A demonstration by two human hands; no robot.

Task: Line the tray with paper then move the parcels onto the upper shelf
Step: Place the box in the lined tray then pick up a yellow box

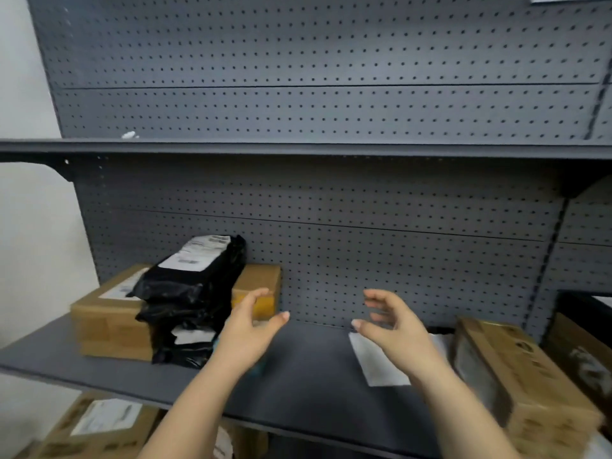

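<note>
Both forearms are reaching in from six o'clock, the left hand (246, 329) and the right hand (394, 329) hovering palm toward palm above the lower shelf (298, 376), each one spread open with its fingers loosely curved and gripping nothing. Grey pegboard (331, 61) is filling the view behind them from nine o'clock round to three. The upper shelf (298, 149) is running across it edge to edge at twelve o'clock of the hands, and a small white scrap (129, 135) is showing on it toward ten o'clock. At four o'clock a long printed carton (516, 376) is sitting on the lower shelf just beside the right forearm. At nine o'clock of the left hand a brown carton (109, 326) with a white label is resting on the same shelf, and a stack of black parcels (188, 293) is leaning against it, the top one tilted with its label facing up. A smaller tan box (258, 279) is standing behind the left hand against the pegboard. White paper (374, 362) is lying flat on the lower shelf under the right hand, partly hidden by the wrist.
</note>
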